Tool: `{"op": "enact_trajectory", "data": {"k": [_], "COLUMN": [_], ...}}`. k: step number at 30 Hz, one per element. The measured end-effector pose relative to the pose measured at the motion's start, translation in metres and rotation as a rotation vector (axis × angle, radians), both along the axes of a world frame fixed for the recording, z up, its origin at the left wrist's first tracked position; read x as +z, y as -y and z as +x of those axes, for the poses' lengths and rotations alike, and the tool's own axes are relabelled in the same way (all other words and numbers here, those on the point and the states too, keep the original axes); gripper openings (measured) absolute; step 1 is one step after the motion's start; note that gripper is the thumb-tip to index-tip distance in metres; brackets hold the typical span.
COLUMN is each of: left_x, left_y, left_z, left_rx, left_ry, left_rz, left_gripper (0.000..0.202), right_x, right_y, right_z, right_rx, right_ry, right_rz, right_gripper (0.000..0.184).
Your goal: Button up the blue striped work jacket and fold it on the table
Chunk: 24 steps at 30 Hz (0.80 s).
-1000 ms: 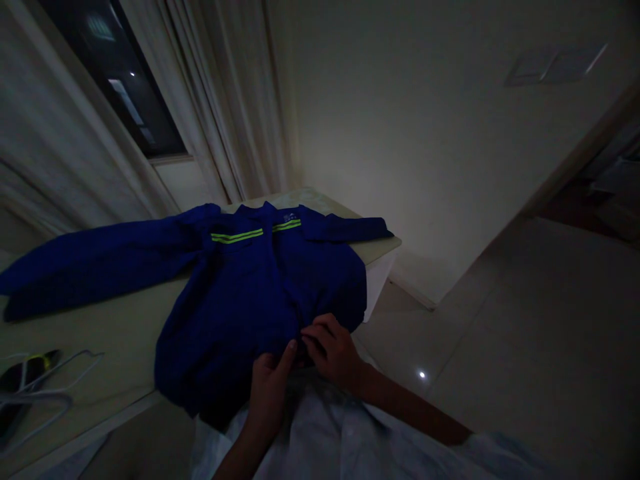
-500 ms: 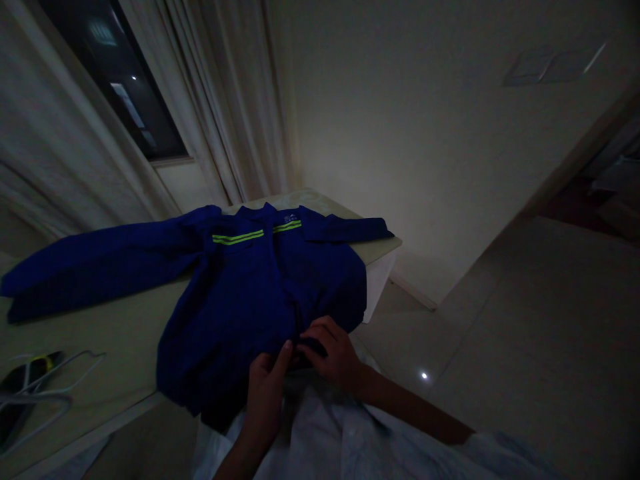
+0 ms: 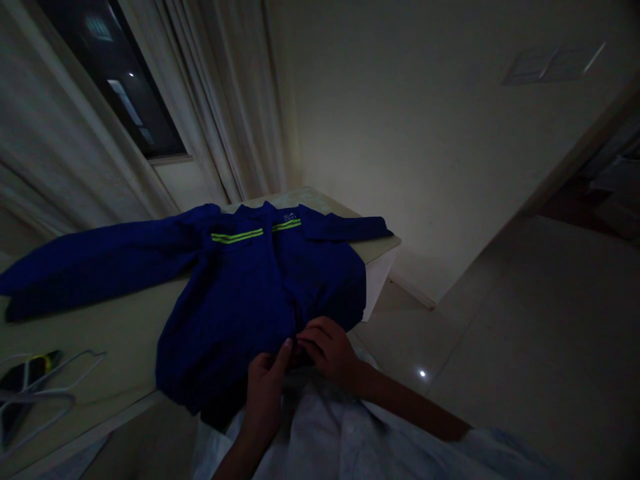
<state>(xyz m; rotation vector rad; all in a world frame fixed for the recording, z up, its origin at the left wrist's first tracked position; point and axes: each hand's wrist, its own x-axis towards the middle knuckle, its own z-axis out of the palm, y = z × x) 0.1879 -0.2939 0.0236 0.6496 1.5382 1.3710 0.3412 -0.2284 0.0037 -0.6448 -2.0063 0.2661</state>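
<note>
A dark blue jacket [image 3: 250,287] with two yellow-green chest stripes lies front-up on a pale table [image 3: 100,340], sleeves spread to left and right. My left hand [image 3: 267,387] and my right hand [image 3: 330,353] meet at the jacket's bottom hem, at the centre front opening. Both pinch the hem fabric there, thumb against fingers. What lies between the fingertips is too dark to make out. My white shirt [image 3: 340,440] fills the bottom of the view.
White wire hangers [image 3: 45,390] and a dark object with a yellow tip [image 3: 23,377] lie at the table's left. Curtains [image 3: 225,100] and a dark window [image 3: 115,73] stand behind. A tiled floor [image 3: 500,333] opens to the right, with a doorway at the far right.
Both hands stay at the jacket hem. The fingers have shifted slightly closer together; the jacket has not moved.
</note>
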Motion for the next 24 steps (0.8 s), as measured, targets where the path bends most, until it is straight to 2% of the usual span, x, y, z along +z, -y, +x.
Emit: {"op": "enact_trajectory", "data": {"k": [3,7,11,17,24], "left_x": [-0.002,-0.006,-0.005,-0.006,-0.012], "left_y": [0.0,-0.001,-0.003,-0.001,0.001], "left_z": [0.0,0.0,0.001,0.002,-0.002], "left_rx": [-0.009,-0.01,0.061,0.029,0.015], "left_ry": [-0.012,0.011,0.043,0.052,-0.047], "left_rz": [0.015,0.035,0.032,0.038,0.036], "left_gripper": [0.06,0.058,0.057,0.059,0.063], "right_x": [-0.003,-0.005,-0.005,-0.008,-0.008], "right_y": [0.0,0.001,0.002,0.003,-0.001], "right_z": [0.001,0.001,-0.001,0.0,0.004], "right_rx": [0.026,0.05,0.061,-0.031,-0.032], "right_ry": [-0.057,-0.128,-0.091,-0.069,0.016], "right_rz": [-0.022,0.045,0.106,0.102,0.204], "right_gripper": [0.015,0.014,0.013,0.017,0.017]}}
